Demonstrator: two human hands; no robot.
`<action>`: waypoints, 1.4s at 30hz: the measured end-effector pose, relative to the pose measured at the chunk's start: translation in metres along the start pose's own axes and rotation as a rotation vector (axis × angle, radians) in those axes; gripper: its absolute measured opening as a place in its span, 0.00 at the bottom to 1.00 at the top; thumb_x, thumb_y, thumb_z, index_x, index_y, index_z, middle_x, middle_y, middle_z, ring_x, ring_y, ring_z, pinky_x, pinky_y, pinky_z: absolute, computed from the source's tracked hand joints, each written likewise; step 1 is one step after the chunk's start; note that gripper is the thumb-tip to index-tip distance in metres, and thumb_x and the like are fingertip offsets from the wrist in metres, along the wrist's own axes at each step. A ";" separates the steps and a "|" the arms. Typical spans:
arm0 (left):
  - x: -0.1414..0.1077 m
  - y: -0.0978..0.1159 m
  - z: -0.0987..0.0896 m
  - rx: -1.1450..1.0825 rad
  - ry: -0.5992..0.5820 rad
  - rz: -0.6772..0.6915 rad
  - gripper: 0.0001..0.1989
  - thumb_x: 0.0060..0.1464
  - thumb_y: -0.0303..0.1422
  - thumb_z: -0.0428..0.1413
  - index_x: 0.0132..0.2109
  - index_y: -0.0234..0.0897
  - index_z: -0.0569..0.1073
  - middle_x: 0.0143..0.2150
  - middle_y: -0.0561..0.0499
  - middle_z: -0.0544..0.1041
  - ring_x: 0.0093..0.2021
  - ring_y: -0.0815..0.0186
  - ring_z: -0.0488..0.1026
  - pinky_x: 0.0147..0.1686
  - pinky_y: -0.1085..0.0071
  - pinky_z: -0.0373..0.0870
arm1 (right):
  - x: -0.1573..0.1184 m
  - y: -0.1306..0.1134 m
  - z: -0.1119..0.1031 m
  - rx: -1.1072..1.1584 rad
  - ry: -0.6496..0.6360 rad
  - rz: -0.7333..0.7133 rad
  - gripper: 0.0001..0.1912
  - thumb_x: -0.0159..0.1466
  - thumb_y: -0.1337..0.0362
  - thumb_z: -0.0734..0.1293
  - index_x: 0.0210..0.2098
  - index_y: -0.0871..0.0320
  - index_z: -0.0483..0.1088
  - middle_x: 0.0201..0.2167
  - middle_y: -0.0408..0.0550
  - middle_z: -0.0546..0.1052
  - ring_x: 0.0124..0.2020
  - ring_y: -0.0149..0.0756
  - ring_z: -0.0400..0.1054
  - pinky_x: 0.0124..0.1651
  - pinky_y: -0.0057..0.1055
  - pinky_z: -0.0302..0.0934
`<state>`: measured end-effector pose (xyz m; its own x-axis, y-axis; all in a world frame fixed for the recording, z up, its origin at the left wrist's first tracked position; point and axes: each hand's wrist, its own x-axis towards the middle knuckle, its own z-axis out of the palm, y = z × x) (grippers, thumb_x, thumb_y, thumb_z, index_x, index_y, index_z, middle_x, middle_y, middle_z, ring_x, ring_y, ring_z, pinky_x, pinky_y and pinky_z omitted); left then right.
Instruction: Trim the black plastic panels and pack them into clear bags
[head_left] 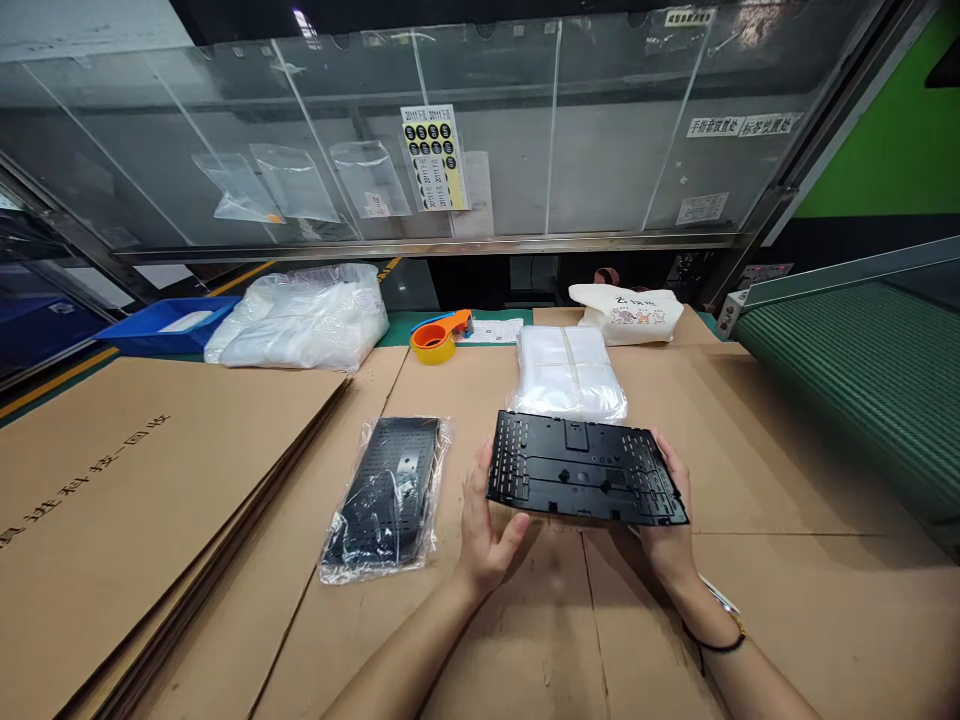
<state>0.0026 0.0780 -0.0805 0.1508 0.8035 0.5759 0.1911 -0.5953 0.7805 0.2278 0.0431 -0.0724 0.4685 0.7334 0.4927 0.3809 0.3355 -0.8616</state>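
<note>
Between my two hands is a black plastic panel (585, 470) with rows of slots near both ends, lifted above the cardboard-covered table and slightly tilted. My left hand (484, 525) grips its left end, thumb at the lower edge. Around the right end my right hand (671, 515) is closed, its fingers partly hidden behind the panel. To the left lies a similar black panel (386, 490) inside a clear plastic bag. Just beyond the held panel sits a stack of clear plastic bags (566, 370) with a band across it.
Flat cardboard sheets (150, 470) are piled at the left. Along the back are a blue tray (165, 325), a bundle of plastic bags (300, 315), an orange tape dispenser (439, 335) and a white printed pouch (628, 314). A green conveyor belt (862, 350) runs on the right.
</note>
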 end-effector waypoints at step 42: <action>0.104 -0.002 0.022 0.737 -0.311 0.242 0.16 0.56 0.20 0.47 0.48 0.37 0.71 0.51 0.39 0.73 0.51 0.52 0.70 0.48 0.56 0.67 | 0.034 0.035 -0.093 -0.273 0.424 0.294 0.33 0.45 0.33 0.69 0.22 0.62 0.74 0.25 0.57 0.78 0.37 0.58 0.72 0.43 0.46 0.64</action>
<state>0.0390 0.1624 -0.0279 0.5093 0.6783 0.5296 0.6884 -0.6904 0.2223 0.3309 0.0252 -0.0739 0.8423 0.4528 0.2924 0.3522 -0.0518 -0.9345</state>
